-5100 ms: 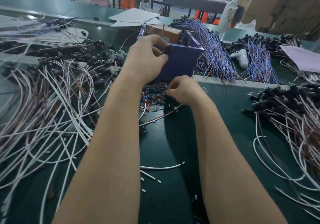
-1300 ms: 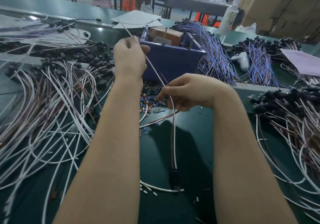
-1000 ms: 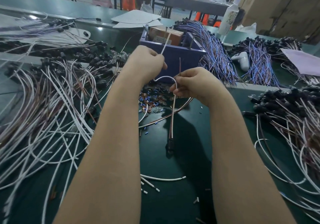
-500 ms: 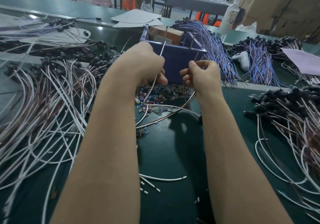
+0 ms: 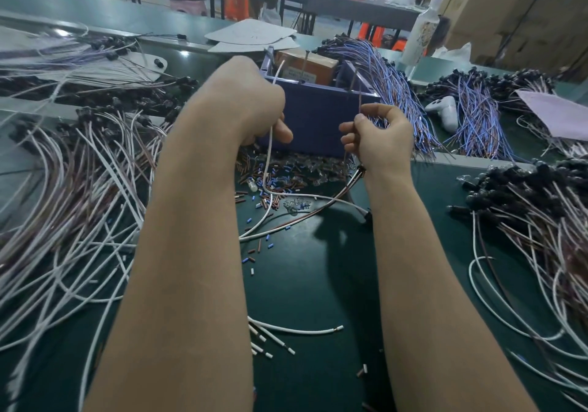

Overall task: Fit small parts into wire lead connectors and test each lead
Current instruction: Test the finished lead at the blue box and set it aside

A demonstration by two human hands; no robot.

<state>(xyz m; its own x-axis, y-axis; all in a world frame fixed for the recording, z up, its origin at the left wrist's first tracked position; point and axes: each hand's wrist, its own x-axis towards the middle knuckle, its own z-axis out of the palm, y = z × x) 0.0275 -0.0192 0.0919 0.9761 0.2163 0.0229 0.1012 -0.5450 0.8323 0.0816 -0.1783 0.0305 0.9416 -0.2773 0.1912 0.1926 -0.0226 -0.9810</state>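
My left hand (image 5: 254,106) grips the white wire (image 5: 269,157) of a lead, its bare end pointing up over the rim of the blue box (image 5: 313,119). My right hand (image 5: 380,138) pinches the lead's brown wire (image 5: 359,93), which also points up at the box. Both wires hang down and run across the green mat to a black connector (image 5: 367,216) beside my right forearm. A heap of small blue, brown and clear parts (image 5: 280,179) lies in front of the box.
White and brown leads with black connectors (image 5: 79,163) cover the mat on the left; another pile (image 5: 528,201) lies on the right. Blue-wired bundles (image 5: 397,93) sit behind the box. Cut wire scraps (image 5: 296,332) lie between my forearms. A white bottle (image 5: 423,30) stands far right.
Both hands have stayed raised in front of the box, my right hand lowering a little. The wire ends point up at the box rim; the connector lies lower on the mat.
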